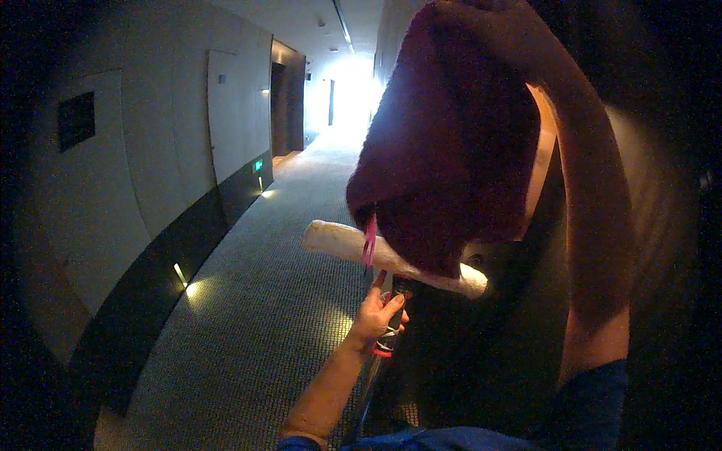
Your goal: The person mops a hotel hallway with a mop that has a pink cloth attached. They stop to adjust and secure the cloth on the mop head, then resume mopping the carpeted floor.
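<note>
My left hand (373, 321) grips the dark handle (396, 315) of a pole-like tool, which has a red ring (382, 353) and a pale cord or band around it. At its upper end, a white fleecy bar (338, 239) lies crosswise, slightly tilted. High on the right, my right hand (496, 22) is raised to the picture's top edge and holds up a dark red cloth (445, 129). Its fingers are partly cut off by the frame. The cloth hangs down over part of the white bar. A pink clip (369, 242) shows at the cloth's lower left, in front of the bar.
A carpeted corridor (265, 248) runs ahead to a very bright far end. Along the left are a pale door (237, 113), a dark skirting (146, 270), a green-lit sign (258, 165) and low wall lights (180, 275). The right side is mostly too dark to make out.
</note>
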A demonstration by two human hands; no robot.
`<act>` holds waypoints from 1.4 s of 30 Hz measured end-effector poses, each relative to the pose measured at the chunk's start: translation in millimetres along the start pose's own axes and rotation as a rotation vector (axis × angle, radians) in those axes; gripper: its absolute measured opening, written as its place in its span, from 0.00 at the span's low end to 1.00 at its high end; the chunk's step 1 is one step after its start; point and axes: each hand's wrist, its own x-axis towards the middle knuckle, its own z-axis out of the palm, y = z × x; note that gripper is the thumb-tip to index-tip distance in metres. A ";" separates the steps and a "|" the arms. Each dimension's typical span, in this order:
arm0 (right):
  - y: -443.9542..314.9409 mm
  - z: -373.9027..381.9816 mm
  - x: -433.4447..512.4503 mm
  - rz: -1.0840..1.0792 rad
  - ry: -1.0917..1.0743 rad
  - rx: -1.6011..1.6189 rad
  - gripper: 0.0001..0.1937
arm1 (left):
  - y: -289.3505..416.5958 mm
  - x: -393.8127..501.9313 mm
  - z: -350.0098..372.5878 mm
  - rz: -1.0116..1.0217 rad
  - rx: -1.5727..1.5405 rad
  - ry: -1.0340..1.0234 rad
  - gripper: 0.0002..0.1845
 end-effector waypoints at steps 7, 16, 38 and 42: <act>49.0 85.6 -39.9 -0.041 -0.180 0.004 0.11 | -6.5 2.4 -1.4 0.005 -0.082 0.012 0.35; 82.8 183.9 -158.3 -0.074 -0.207 -0.622 0.05 | -12.6 10.5 -6.5 0.016 -0.126 0.027 0.33; 115.1 49.0 -264.9 0.371 0.758 0.147 0.09 | 15.4 -15.7 -80.9 0.146 -0.340 0.254 0.29; 92.3 23.8 -349.1 0.415 1.094 -0.313 0.08 | 16.1 -14.8 -86.9 0.153 -0.358 0.267 0.28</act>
